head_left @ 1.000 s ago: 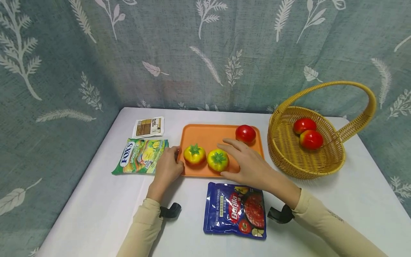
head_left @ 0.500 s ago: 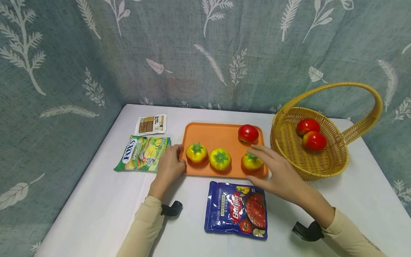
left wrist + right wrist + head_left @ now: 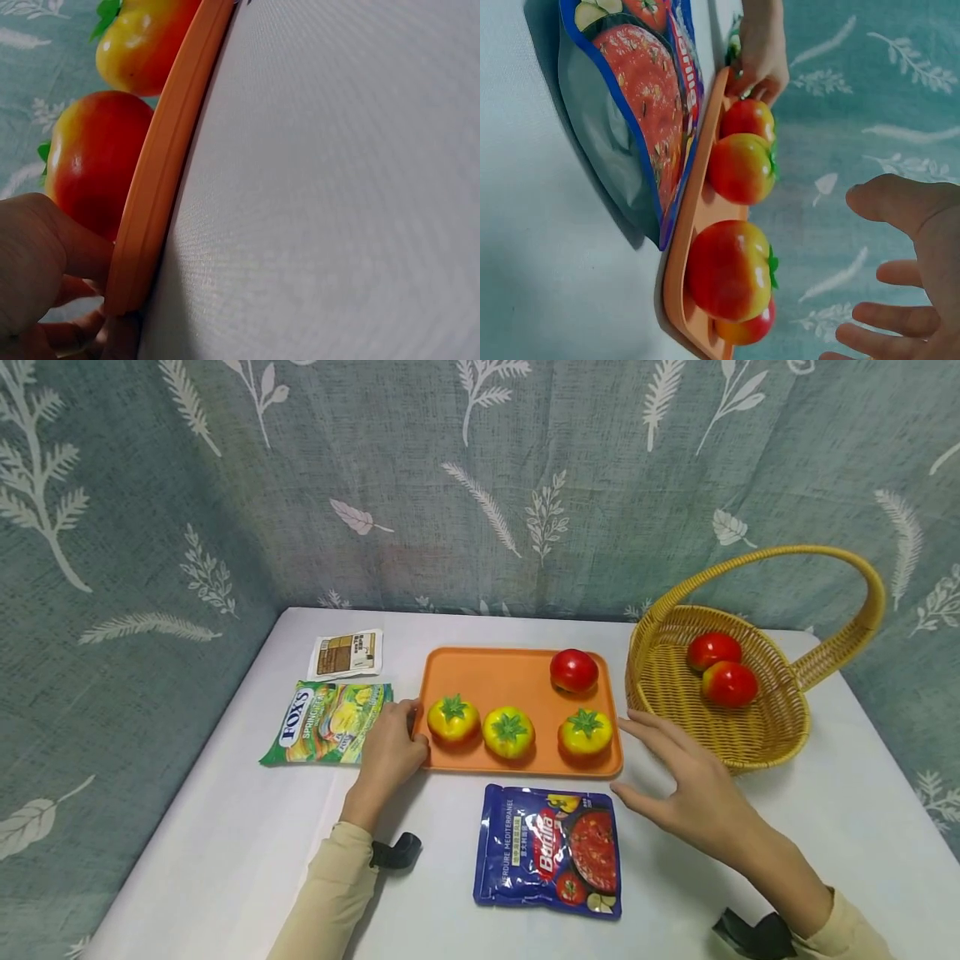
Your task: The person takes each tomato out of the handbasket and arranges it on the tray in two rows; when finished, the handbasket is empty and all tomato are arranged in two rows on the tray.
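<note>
An orange tray (image 3: 487,670) lies on the white table. My left hand (image 3: 390,747) grips its left edge, thumb over the rim and fingers curled at its side, as the left wrist view shows. Along the tray's front stand three yellow-and-red tomato-like fruits with green leafy tops: a left one (image 3: 453,720), a middle one (image 3: 509,733) and a right one (image 3: 585,732). A red fruit (image 3: 574,672) sits in the back right corner. Just right of the tray, my right hand (image 3: 697,789) hovers with fingers spread, holding nothing; the right wrist view shows it apart from the fruits.
A wicker basket (image 3: 667,727) with a tall handle holds two red fruits at the right. A blue Barilla pouch (image 3: 547,852) lies in front of the tray. Left of it are a green Fox's bag (image 3: 330,724) and a small packet (image 3: 347,656). Patterned curtain stands behind.
My right hand moved right, from the middle fruit to beyond the tray's edge, letting go of the right-hand fruit, which now stands uncovered. The left hand stayed on the tray.
</note>
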Action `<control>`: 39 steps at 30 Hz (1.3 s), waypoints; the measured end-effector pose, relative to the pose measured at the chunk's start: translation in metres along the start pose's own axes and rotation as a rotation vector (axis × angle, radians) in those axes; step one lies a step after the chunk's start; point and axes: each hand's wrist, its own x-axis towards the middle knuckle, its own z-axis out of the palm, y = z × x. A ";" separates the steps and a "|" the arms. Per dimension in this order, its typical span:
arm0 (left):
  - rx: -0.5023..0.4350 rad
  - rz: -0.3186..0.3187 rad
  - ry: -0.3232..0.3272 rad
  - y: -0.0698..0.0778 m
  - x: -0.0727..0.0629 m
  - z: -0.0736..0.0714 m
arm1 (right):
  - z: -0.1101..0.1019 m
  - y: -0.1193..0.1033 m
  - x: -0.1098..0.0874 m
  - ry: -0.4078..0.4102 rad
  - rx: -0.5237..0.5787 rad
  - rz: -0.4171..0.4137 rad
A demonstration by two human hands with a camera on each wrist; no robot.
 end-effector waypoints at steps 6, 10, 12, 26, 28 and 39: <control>-0.008 -0.008 -0.004 0.001 0.000 0.001 | -0.006 0.004 -0.002 0.036 -0.034 -0.022; -0.010 -0.009 -0.002 0.001 -0.001 0.002 | -0.011 0.007 -0.004 0.055 -0.051 -0.027; -0.011 -0.007 0.000 0.001 -0.001 0.002 | -0.013 0.008 -0.005 0.059 -0.048 -0.021; -0.013 -0.002 0.018 0.003 0.000 0.002 | -0.031 0.028 -0.009 0.168 -0.063 -0.002; -0.017 -0.007 0.015 0.002 -0.001 0.002 | -0.033 0.032 -0.009 0.175 -0.066 0.000; -0.017 -0.003 0.013 0.000 -0.002 0.000 | -0.042 0.050 -0.007 0.234 -0.072 -0.015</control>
